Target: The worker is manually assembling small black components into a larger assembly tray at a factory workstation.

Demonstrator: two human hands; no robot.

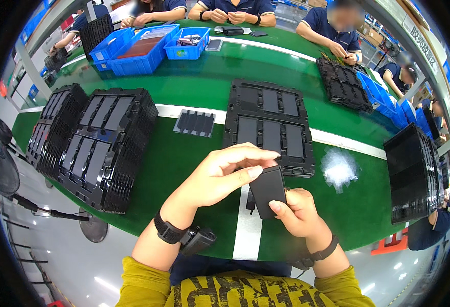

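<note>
1. Green table (174,159): its surface looks hard and glossy, so a dropped box could scuff or skid on it.
2. Stack (134,158): black trays piled high at the left, near the table's edge; a bump from the left arm could shift the upper ones.
3. Tray (271,116): it lies beyond the hands with flat dark blocks in it; a low sweep of the left fingers could nudge them out of their pockets.
4. Left hand (217,174): half curled, thumb and fingers at the box's far end; I cannot tell whether they pinch it. Pressing there could twist the box.
5. Right hand (302,212): closed on the box's near end, thumb on its face. It may be the main support, so a loosened thumb risks a drop.
6. Box (267,189): black, tilted, held over the table just short of the tray; its smooth-looking face could slip or take fingerprints.
</note>
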